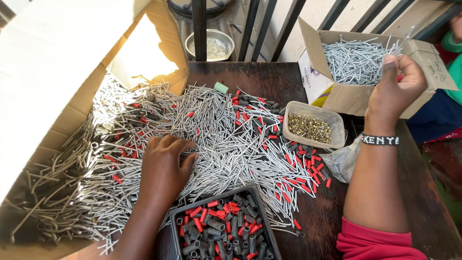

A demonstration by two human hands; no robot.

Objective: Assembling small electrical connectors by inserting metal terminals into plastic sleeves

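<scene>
My left hand (162, 166) rests palm down on a wide heap of thin grey wire pieces (216, 130) tipped with red and black sleeves, its fingers curled into the pile. My right hand (397, 89) is raised over a cardboard box of bare grey wires (358, 60), with fingers pinched on a few wires and something red. A beaded band circles that wrist. Just below my left hand stands a dark tray (221, 228) of loose red and grey-black sleeves.
A clear plastic tub of small brass parts (313, 127) sits between the heap and the box. A large open carton (57, 120) holds more wires at left. A metal bowl (210, 44) lies beyond the table's far edge, behind black bars.
</scene>
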